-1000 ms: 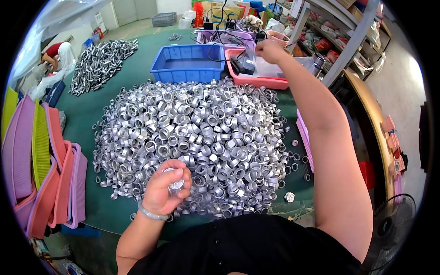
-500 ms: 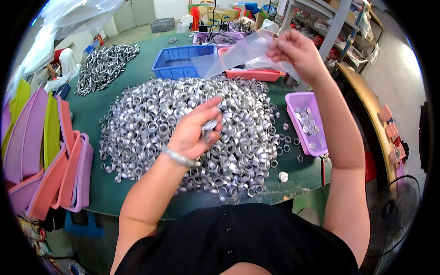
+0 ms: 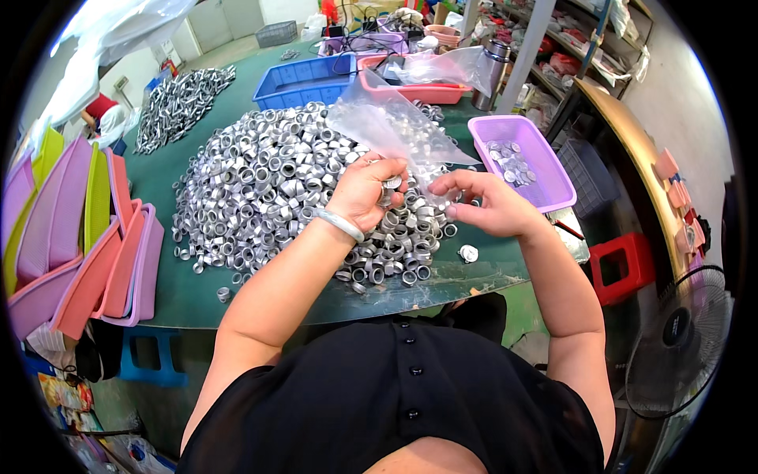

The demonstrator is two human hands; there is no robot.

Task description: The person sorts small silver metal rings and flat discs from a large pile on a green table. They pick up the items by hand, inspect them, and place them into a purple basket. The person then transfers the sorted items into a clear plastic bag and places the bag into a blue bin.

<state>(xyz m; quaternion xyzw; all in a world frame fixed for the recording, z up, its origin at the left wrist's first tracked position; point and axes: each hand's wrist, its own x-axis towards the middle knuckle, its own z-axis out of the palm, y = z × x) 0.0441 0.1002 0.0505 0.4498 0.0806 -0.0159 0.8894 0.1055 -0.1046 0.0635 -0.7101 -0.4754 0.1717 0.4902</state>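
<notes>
My left hand (image 3: 369,193), with a pale bangle at the wrist, is closed around a few small silver round metal pieces (image 3: 392,182). Just right of it, my right hand (image 3: 491,203) has curved fingers with thumb and fingertips apart. Its fingertips are near the lower end of a clear plastic bag (image 3: 387,130); whether they touch it I cannot tell. The bag spreads loosely over the right side of a big heap of silver metal rings (image 3: 268,170). Both hands are above that side of the heap.
A purple tray (image 3: 554,170) with silver discs stands to the right; one disc-like piece (image 3: 468,253) lies near the front edge. Behind the heap are a blue bin (image 3: 304,83), a pink tray (image 3: 430,93) and a steel flask (image 3: 491,75). Stacked coloured bins (image 3: 91,261) stand at left.
My right hand has come down and left from its raised place, and its fingers have parted. The bag now lies lower, by my left hand, which has moved slightly right.
</notes>
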